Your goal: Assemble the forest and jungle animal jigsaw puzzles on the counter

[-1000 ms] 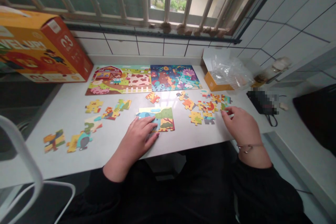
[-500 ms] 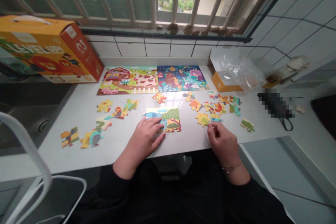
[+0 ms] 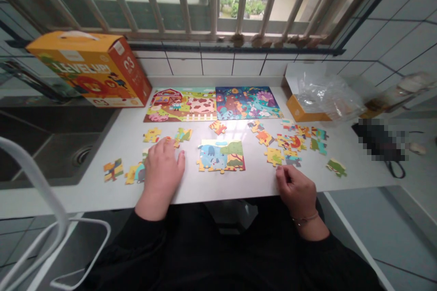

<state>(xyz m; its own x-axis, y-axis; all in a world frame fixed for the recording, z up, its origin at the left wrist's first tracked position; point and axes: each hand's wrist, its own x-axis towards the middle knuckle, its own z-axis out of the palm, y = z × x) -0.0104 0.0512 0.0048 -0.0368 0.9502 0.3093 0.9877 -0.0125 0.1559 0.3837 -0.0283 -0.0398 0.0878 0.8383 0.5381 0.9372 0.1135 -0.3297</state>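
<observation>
Choosing seems underway: left hand (image 3: 162, 168), fingers released, overlaps multicoloured cardboard pieces (image 3: 183, 135); right hand (image 3: 298, 191) curls, grip unclear. Next likely calls for matching shapes to rectangular blue-elephant puzzle (image 3: 220, 156), near white counter's (image 3: 218, 187) front edge.

Blue-and-green rectangular cardboard puzzle (image 3: 221, 156) on white countertop (image 3: 218, 188), between loose multicoloured cardboard pieces (image 3: 273, 156); orange cardboard box (image 3: 90, 72) behind, left.

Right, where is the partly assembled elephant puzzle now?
In the head view, the elephant puzzle lies near the middle of the white counter, between the left hand and the right hand, just below the orange striped piece.
</observation>
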